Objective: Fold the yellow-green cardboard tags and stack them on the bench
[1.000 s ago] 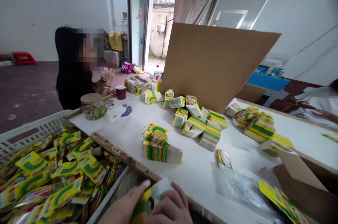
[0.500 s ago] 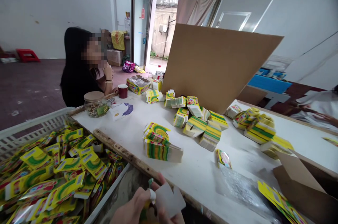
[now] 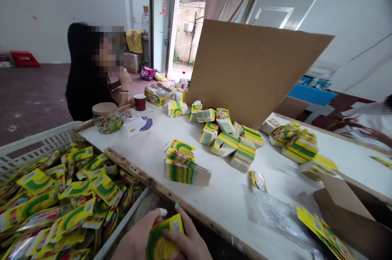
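Note:
At the bottom middle, my left hand [image 3: 136, 235] and my right hand [image 3: 192, 237] are both closed on one small yellow-and-green carton [image 3: 161, 238] with a barcode near its top edge. Left-hand fingers grip its left side, and a white wrap covers one fingertip. Fingers of my right hand lie across the front and along the right side. The carton's lower part runs out of view. Just beyond my hands, a stack of matching flat cartons [image 3: 180, 172] stands on the white table [image 3: 128, 151]. To my left, a white plastic basket [image 3: 39, 145] holds many similar cartons.
More carton bundles [image 3: 226, 143] lie before a large upright cardboard sheet [image 3: 260, 68]. An open cardboard box [image 3: 352, 211] and a clear plastic bag [image 3: 281, 219] sit at right. A lidded jar [image 3: 105, 119] and red mug [image 3: 139, 102] stand near a seated person [image 3: 85, 76]. Another person [image 3: 364, 121] is far right.
The carton in my hands has turned from a pale, whitish flap showing to its yellow printed face with the barcode. My hands have closed around its sides. The camera view has shifted slightly.

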`<state>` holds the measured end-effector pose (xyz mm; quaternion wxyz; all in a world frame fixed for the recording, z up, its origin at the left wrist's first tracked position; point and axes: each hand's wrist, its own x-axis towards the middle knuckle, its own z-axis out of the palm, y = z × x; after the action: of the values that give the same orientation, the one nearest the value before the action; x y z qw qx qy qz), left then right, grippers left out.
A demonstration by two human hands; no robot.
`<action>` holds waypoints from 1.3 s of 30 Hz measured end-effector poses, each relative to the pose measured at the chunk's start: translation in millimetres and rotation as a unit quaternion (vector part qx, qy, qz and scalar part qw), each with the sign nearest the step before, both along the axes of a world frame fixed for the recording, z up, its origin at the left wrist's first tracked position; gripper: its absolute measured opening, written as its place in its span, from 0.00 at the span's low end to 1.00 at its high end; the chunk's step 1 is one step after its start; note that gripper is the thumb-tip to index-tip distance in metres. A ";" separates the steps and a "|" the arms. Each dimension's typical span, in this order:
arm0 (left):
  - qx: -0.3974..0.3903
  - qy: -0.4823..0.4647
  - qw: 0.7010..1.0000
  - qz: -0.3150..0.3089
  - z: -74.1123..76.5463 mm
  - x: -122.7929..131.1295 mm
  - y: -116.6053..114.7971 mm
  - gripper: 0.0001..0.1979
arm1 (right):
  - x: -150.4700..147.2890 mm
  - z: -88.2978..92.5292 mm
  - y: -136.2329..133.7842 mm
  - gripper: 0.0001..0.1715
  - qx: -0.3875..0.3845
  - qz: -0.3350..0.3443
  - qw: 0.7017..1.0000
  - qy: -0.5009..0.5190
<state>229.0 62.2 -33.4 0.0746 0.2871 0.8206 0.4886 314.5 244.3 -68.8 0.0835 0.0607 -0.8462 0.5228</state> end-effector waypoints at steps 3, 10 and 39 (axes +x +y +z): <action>-0.042 0.010 0.998 -0.040 2.5 -2.9 -1.9 0.26 | -6.2 7.6 9.8 0.29 -0.002 0.064 0.998 0.004; -0.054 0.075 0.996 -0.017 -9.2 3.5 5.3 0.25 | -11.1 9.3 -1.2 0.33 -0.038 -0.029 0.998 0.041; 0.006 -0.022 1.000 0.001 -56.7 -7.0 -10.7 0.18 | -135.0 58.9 52.9 0.06 0.253 -0.302 0.918 -0.040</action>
<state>222.0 51.5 -90.1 0.0907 0.2758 0.8160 0.4999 179.5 297.2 -9.9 0.1859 -0.1998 -0.9308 0.2430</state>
